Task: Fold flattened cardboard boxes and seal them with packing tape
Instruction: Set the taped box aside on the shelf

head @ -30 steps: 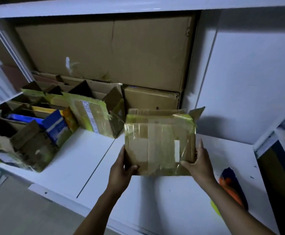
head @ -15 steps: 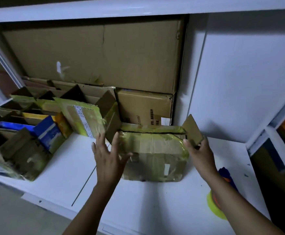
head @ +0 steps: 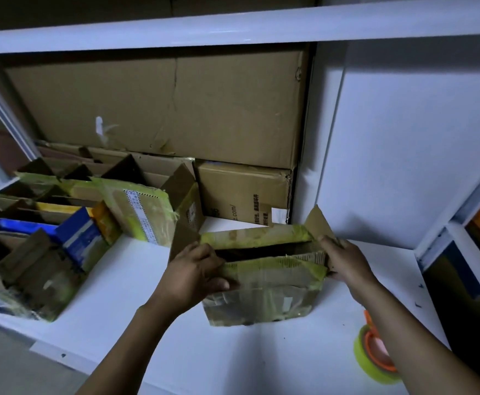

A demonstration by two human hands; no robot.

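box (head: 261, 295) stands mid-shelf (head: 247, 363), top gaping. left hand (head: 196, 276) grips its left end, fingers curled; right hand (head: 345, 260) pinches the right end by the side flap (head: 318, 225). best to squeeze both ends evenly, base flat. tape roll (head: 371, 359) near front right edge.

Reaches up from the lower edge with both bare forearms, angled inward. Clamps the bare left grip (head: 196, 276), knuckles up, thumb pressed forward, onto the left end of the tape-wrapped brown cardboard box (head: 261, 300). Holds its right end with the bare right grip (head: 344, 262), fingers curled.
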